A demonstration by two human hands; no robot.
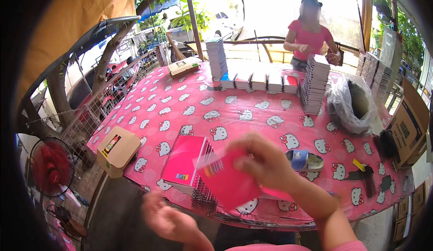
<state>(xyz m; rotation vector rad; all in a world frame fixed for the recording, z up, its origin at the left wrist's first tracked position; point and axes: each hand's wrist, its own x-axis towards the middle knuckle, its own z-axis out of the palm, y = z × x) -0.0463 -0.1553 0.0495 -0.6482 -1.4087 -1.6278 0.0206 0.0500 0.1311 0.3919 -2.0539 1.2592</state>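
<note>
Cover (pixel 232 185) pinched in my right fingers (pixel 242 164) over the near edge of the worktop (pixel 252 129), beside the notebooks (pixel 185 158), left fingers (pixel 155 200) loose and empty, I judge handling under way, the next move calling for level control.

Strong daylight pours in from the open far side, burning the background beyond the table to white and laying a pale sheen on the far end of my pink tablecloth (pixel 194 124), while the orange tarp (pixel 85 12) glows and the floor (pixel 122 206) near me sinks into shade. Blur smears my left hand (pixel 169 217) and softens my right hand (pixel 257 156) and the pink cover (pixel 228 179) in it. Fisheye distortion bows the table's near edge, and black vignetting swallows the corners.
</note>
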